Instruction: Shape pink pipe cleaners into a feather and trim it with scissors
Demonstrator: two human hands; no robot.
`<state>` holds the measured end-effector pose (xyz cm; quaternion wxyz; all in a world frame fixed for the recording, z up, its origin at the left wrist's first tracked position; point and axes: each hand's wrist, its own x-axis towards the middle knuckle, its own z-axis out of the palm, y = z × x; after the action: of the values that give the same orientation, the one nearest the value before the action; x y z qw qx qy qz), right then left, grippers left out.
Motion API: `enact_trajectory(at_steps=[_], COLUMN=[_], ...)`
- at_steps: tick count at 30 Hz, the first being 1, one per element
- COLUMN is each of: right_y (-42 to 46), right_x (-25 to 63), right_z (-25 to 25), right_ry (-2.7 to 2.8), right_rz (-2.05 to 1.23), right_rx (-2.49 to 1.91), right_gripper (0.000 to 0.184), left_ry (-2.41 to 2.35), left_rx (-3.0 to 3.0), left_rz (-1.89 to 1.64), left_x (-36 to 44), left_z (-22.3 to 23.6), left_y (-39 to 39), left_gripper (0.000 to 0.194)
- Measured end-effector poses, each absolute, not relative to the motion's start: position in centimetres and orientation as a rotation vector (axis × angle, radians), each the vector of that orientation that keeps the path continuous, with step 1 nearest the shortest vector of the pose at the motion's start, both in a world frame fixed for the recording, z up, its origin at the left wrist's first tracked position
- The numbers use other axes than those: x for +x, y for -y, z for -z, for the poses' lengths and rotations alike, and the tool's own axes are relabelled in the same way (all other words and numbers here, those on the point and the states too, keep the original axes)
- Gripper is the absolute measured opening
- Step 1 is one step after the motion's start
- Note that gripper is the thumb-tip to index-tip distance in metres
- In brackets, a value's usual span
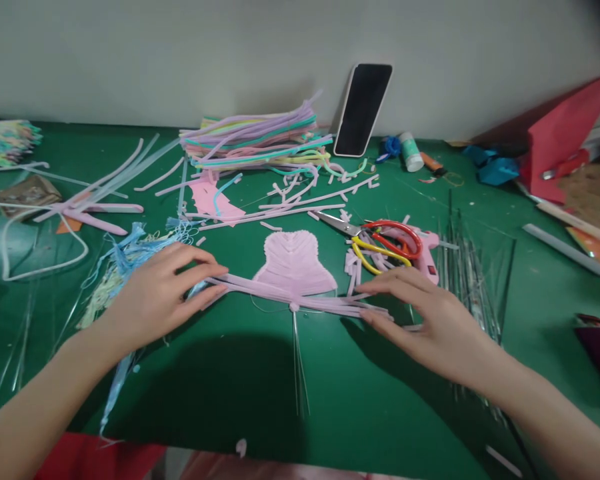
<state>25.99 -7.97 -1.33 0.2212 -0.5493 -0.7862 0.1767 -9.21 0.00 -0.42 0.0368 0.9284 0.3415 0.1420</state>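
A flat pink-lilac shape of pipe cleaners (290, 260), wide at the bottom and waisted higher up, lies in the middle of the table. Along its lower edge runs a bundle of lilac pipe cleaners (320, 304), tied at the middle, with thin wires (297, 367) hanging down from the knot. My left hand (165, 287) pinches the bundle's left end between thumb and fingers. At the right end, the fingers and thumb of my right hand (420, 307) close around the strands, which fan out slightly there.
Scissors (380, 240) lie over a pink glue gun (425, 250) behind my right hand. Thin wires (473, 287) spread at right; blue tassels (130, 250) lie at left. Behind are a pipe-cleaner pile (255, 140) and a leaning phone (364, 110).
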Motion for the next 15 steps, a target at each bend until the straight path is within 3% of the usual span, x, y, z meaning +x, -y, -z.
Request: enact_trajectory(at_steps=[4, 8, 15], right_y=[6.7, 5.3, 4.2], right_x=[22.8, 20.2, 19.9], right_z=[1.2, 2.6, 3.7], right_ry=[2.236, 2.307, 2.373], right_rz=[-0.496, -0.546, -0.495], right_rx=[-1.355, -1.250, -1.142], right_gripper=[0.011, 0.018, 0.026], left_ry=[-1.063, -0.918, -0.897], left_rx=[2.856, 2.861, 2.809], left_rz=[-0.568, -0.495, -0.354], left_x=[-4.2, -0.4, -1.0], left_z=[0.7, 2.9, 4.3], left_y=[5.1, 9.7, 10.3], left_gripper=[0.019, 0.045, 0.045])
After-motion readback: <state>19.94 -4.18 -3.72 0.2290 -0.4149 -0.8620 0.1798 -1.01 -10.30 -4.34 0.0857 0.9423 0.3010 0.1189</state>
